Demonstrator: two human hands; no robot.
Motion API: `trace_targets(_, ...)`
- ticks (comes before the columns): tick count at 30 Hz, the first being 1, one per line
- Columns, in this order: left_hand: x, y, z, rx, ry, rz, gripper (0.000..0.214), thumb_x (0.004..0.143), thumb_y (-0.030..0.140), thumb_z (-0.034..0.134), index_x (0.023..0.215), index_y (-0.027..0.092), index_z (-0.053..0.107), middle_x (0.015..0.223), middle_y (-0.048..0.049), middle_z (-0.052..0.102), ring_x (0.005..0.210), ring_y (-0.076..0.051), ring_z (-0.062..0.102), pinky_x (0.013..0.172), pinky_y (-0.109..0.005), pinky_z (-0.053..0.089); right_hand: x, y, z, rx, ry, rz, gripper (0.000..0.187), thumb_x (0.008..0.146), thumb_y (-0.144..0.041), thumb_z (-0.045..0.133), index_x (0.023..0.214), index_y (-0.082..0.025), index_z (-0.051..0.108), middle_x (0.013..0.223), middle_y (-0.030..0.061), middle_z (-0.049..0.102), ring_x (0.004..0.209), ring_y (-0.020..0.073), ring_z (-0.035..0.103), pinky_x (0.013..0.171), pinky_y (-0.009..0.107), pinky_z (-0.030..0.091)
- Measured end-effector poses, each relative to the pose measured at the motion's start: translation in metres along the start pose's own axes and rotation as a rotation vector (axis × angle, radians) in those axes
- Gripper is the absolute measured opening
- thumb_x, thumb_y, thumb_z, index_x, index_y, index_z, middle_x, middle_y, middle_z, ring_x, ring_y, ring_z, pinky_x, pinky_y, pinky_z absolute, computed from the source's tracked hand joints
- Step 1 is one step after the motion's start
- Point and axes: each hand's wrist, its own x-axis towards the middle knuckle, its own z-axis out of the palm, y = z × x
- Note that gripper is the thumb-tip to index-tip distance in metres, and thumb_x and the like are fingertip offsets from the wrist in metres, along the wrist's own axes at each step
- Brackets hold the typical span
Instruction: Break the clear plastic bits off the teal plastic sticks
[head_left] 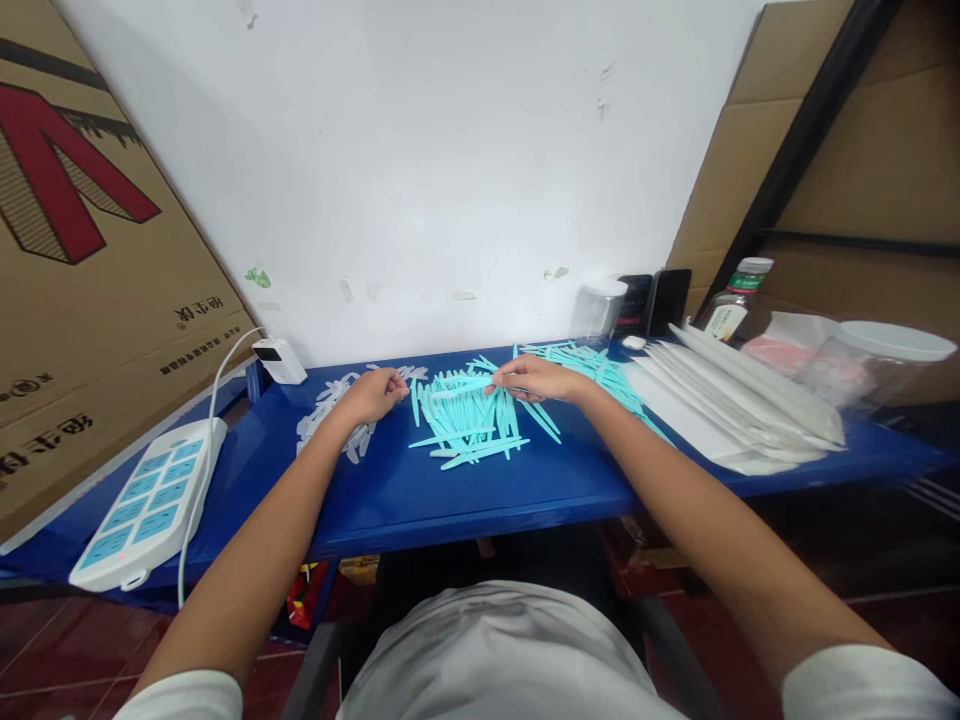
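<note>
Many thin turquoise sticks with tapered ends (469, 425) lie heaped on the blue table in front of me. My right hand (536, 380) pinches at least one turquoise stick (461, 382) over the top of this heap. To the left, my left hand (379, 393) has its fingers curled together, beside a pile of small translucent whitish pieces (322, 410). Whatever may be between those fingertips is too small to make out. More turquoise sticks (622, 378) spread out behind my right wrist.
A white power strip (146, 505) and a small white plug-in device (280, 360) stand at the left on the blue table (450, 500). White packets (742, 400), a lidded clear jar (600, 310), a bottle (735, 300) and a larger tub (862, 365) occupy the right side.
</note>
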Motion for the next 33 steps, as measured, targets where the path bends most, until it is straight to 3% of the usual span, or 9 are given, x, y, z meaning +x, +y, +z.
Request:
trace_targets(4, 0.0, 0.012, 0.005, -0.397, 0.104, 0.084, 0.052, 0.083, 0.058, 0.07, 0.111, 0.015, 0.075, 0.094, -0.011, 0.078, 0.081, -0.023, 0.071, 0.073, -0.034, 0.055, -0.001, -0.003, 0.001, -0.001, -0.001, 0.005, 0.043, 0.098, -0.048, 0.061, 0.111, -0.011, 0.077, 0.057, -0.0055, 0.036, 0.048, 0.0073, 0.025, 0.043, 0.022, 0.02)
trace_targets(9, -0.002, 0.022, 0.017, -0.839, 0.115, -0.003, 0.06, 0.067, 0.056, 0.089, 0.106, 0.012, 0.077, 0.103, -0.0176, 0.079, 0.094, -0.028, 0.076, 0.085, -0.042, 0.062, 0.0, -0.001, 0.001, 0.003, 0.003, -0.001, 0.043, 0.097, -0.049, 0.062, 0.111, -0.011, 0.077, 0.057, -0.0058, 0.036, 0.048, 0.0075, 0.025, 0.043, 0.023, 0.021)
trace_targets(16, -0.004, 0.027, 0.024, -0.864, 0.078, -0.073, 0.064, 0.069, 0.059, 0.088, 0.112, 0.013, 0.077, 0.115, -0.0184, 0.078, 0.094, -0.027, 0.077, 0.075, -0.036, 0.063, 0.0, -0.001, 0.002, 0.014, 0.022, -0.009, 0.045, 0.097, -0.051, 0.062, 0.111, -0.01, 0.076, 0.057, -0.0057, 0.037, 0.049, 0.0074, 0.026, 0.043, 0.022, 0.021)
trace_targets(28, -0.001, 0.027, 0.029, -0.905, -0.005, -0.084, 0.059, 0.065, 0.055, 0.091, 0.109, 0.016, 0.081, 0.108, -0.0158, 0.08, 0.103, -0.03, 0.075, 0.077, -0.035, 0.063, -0.002, -0.006, 0.004, 0.019, 0.048, -0.011, 0.04, 0.097, -0.048, 0.062, 0.108, -0.013, 0.077, 0.06, -0.0043, 0.038, 0.051, 0.0084, 0.028, 0.044, 0.023, 0.022)
trace_targets(33, -0.001, 0.027, 0.029, -0.941, 0.022, -0.123, 0.058, 0.068, 0.054, 0.09, 0.109, 0.016, 0.08, 0.112, -0.0158, 0.079, 0.096, -0.026, 0.075, 0.077, -0.035, 0.064, -0.002, -0.007, 0.005, 0.034, 0.061, -0.015, 0.037, 0.098, -0.045, 0.062, 0.108, -0.014, 0.078, 0.058, -0.0045, 0.036, 0.05, 0.0088, 0.028, 0.044, 0.023, 0.021)
